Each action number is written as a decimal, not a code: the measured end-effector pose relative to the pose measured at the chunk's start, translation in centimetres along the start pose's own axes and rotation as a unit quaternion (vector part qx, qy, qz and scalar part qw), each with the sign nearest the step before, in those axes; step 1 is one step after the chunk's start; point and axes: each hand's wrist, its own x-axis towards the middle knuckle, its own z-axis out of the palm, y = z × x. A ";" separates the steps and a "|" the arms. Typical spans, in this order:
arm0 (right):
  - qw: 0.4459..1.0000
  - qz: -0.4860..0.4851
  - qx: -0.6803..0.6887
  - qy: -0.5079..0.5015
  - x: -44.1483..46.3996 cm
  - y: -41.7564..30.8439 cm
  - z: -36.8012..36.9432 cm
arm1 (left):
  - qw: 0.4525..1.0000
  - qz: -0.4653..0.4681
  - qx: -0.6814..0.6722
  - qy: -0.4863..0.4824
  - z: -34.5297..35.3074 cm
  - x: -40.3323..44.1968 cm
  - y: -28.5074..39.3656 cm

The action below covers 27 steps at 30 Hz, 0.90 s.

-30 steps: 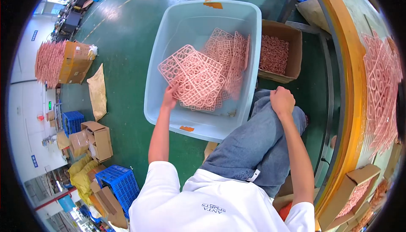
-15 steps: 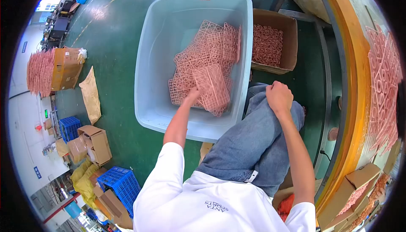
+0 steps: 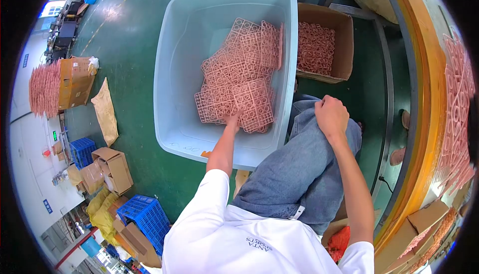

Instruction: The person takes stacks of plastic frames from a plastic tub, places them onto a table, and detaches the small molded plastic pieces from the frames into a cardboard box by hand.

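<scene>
A big light-blue plastic bin stands in front of me with a loose pile of pink plastic lattice sheets inside. My left hand reaches down into the bin, its fingers closed at the lower left edge of a pink lattice sheet with ring shapes in it. That sheet lies nearly flat on top of the pile; the fingertips are partly hidden. My right hand rests on my jeans at the knee, empty, with its fingers draped over it.
Right of the bin stands a cardboard box full of small pink rings. A yellow-edged table at the right bears more pink lattice sheets. Blue crates and open cartons stand on the floor at left.
The sheet at my left hand was tilted and blurred; now it lies flatter on the pile. The view has shifted slightly. My right hand stays on the knee.
</scene>
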 end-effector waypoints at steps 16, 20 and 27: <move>1.000 0.002 0.001 0.014 0.0 0.0 0.2 | 0.963 -0.116 -0.016 -0.241 2.2 -3.7 0.5; 1.000 0.004 -0.004 0.010 0.0 0.0 0.3 | 0.970 -0.124 -0.012 -0.210 0.8 -1.6 -1.6; 1.000 0.011 -0.008 0.003 0.1 0.0 0.1 | 0.977 -0.134 0.016 -0.165 1.2 -3.7 0.2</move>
